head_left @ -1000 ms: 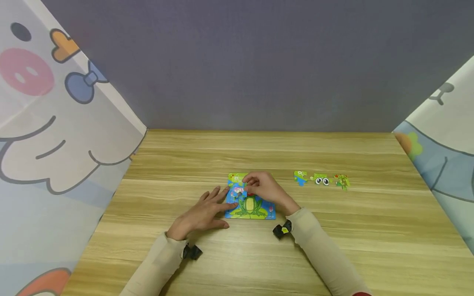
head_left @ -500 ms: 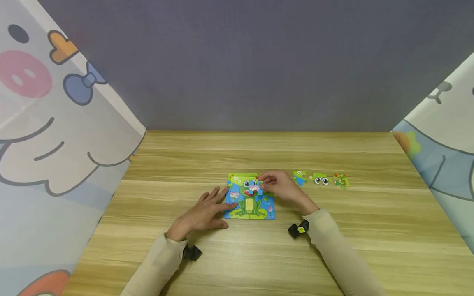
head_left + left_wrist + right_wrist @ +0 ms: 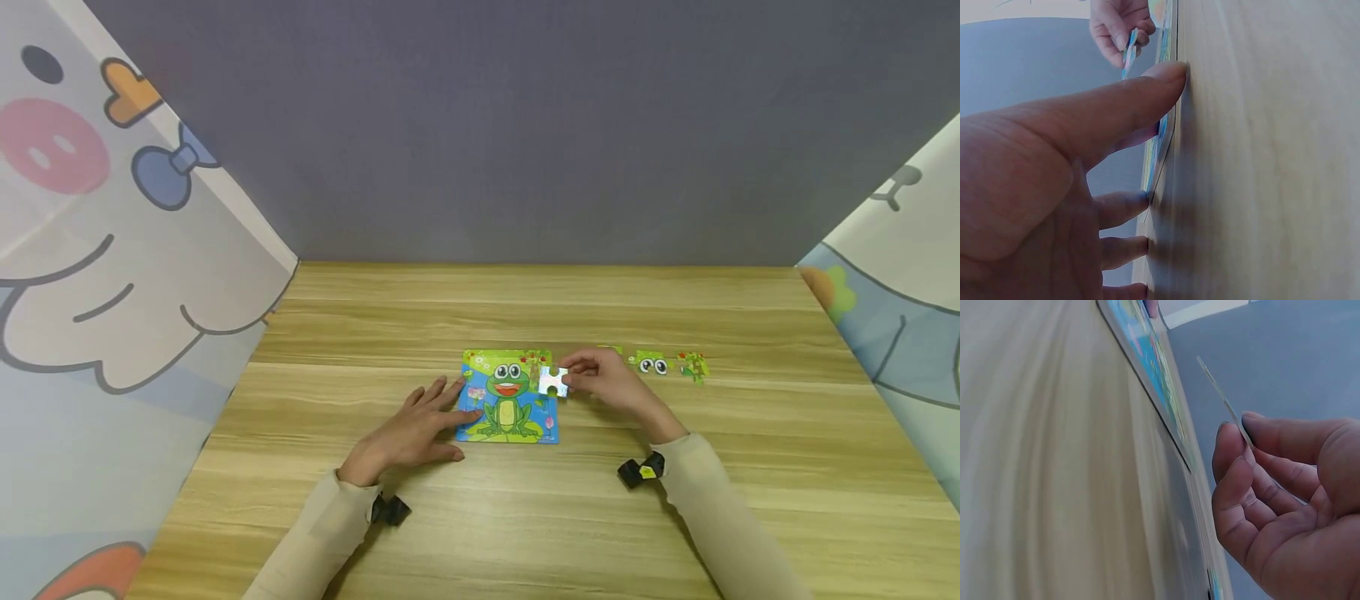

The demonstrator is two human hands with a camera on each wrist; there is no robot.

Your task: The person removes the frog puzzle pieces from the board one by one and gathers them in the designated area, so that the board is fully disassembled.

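Observation:
A frog jigsaw puzzle (image 3: 507, 414) lies in its tray on the wooden table, showing a green frog on blue and green. My left hand (image 3: 412, 425) rests spread at its left side, with the index fingertip on the picture and the other fingertips at the edge and on the wood. Between thumb and fingers my right hand (image 3: 611, 382) pinches a puzzle piece (image 3: 552, 382), held up over the puzzle's right edge. In the right wrist view that piece (image 3: 1222, 394) appears edge-on, above the table.
Right of the puzzle lie several loose pieces: one with two eyes (image 3: 652, 364), one with a tree (image 3: 694, 367), and another green one (image 3: 609, 348) partly hidden behind the right hand. A grey panel (image 3: 540, 133) stands along the table's back edge.
My right hand has moved right, carrying the puzzle piece from over the puzzle's upper middle to its right edge and uncovering the frog's face. The left hand stays in place.

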